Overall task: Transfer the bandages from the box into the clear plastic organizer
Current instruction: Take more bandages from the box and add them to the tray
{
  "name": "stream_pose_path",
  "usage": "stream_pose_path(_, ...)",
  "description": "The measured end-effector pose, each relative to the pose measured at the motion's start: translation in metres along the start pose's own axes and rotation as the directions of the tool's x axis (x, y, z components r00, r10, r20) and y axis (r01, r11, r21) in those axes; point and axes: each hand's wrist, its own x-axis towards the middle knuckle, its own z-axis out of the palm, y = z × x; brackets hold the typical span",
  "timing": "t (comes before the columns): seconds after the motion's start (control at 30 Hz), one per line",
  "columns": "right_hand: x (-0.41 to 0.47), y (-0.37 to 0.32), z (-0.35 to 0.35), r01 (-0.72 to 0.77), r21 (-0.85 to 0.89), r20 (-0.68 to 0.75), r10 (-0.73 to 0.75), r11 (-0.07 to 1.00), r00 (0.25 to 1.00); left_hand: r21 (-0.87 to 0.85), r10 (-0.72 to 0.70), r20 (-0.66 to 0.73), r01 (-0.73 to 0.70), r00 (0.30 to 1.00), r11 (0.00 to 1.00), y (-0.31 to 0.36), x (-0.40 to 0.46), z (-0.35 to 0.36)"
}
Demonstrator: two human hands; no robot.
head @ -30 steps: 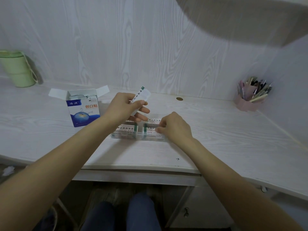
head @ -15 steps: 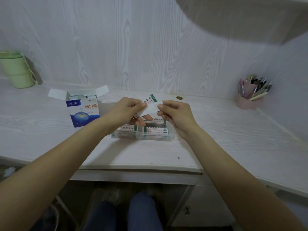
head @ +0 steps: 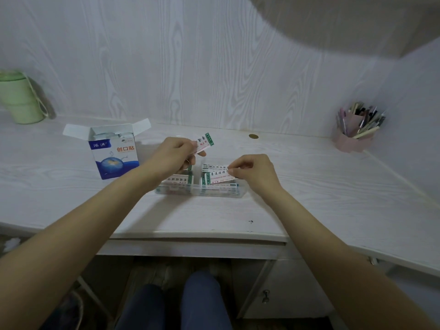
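Since half a second ago, the right hand (head: 252, 172) has pinched one bandage (head: 220, 178) down into the clear organizer (head: 240, 190); the left hand (head: 176, 154) pinches the remaining bandages (head: 204, 144) above it, near the box (head: 114, 153).

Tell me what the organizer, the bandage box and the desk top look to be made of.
Organizer: clear hard plastic, glossy; the bandages show through its walls.
Bandage box: thin printed cardboard, slightly glossy; its folded flaps stand open with white insides.
Desk top: probably laminated board with a matte, whitewashed wood-grain print; solid wood cannot be ruled out.
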Motion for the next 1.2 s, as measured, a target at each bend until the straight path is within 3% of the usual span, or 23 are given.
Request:
stream_pose_path(0.3, -0.002, -0.003, 0.018, 0.177, -0.384, 0.131, -0.136, 0.906, 0.982, 0.016, 0.015, -0.008, -0.015, 1.000, 1.000, -0.003, 0.000, 0.001)
stream_pose_path(0.53, 0.000, -0.004, 0.015, 0.217, -0.463, 0.200, -0.137, 0.859, 0.970, 0.093, 0.024, 0.010, -0.025, 1.000, 0.995, -0.006, 0.002, 0.002)
stream_pose_path(0.63, 0.000, -0.009, 0.010, 0.172, -0.295, 0.111, -0.145, 0.940, 0.983, 0.175, 0.048, 0.040, -0.054, 0.998, 0.983, -0.008, 0.005, 0.003)
stream_pose_path(0.7, 0.000, -0.015, 0.004, 0.106, -0.019, 0.033, -0.105, 0.994, 0.994, 0.215, 0.059, 0.071, -0.073, 0.996, 0.974, -0.009, 0.006, 0.005)
stream_pose_path(0.77, -0.001, -0.021, -0.003, 0.034, 0.208, 0.081, -0.052, 0.977, 0.995, 0.251, 0.066, 0.087, -0.086, 0.994, 0.964, -0.008, 0.008, 0.010)
stream_pose_path(0.8, -0.001, -0.021, -0.005, 0.030, 0.232, 0.106, -0.056, 0.972, 0.993, 0.260, 0.075, 0.084, -0.094, 0.994, 0.961, -0.008, 0.009, 0.013)
stream_pose_path(0.9, 0.000, -0.016, -0.005, 0.070, 0.150, 0.080, -0.083, 0.986, 0.993, 0.286, 0.101, 0.059, -0.114, 0.993, 0.951, -0.007, 0.013, 0.021)
stream_pose_path(1.0, 0.003, -0.008, -0.005, 0.036, 0.051, 0.004, -0.036, 0.998, 0.999, 0.421, 0.104, 0.053, -0.117, 0.993, 0.900, -0.010, 0.017, 0.022)
stream_pose_path(1.2, 0.000, 0.000, 0.003, 0.064, -0.233, 0.063, -0.051, 0.970, 0.997, 0.697, 0.068, 0.122, -0.134, 0.990, 0.704, -0.018, 0.022, 0.030)
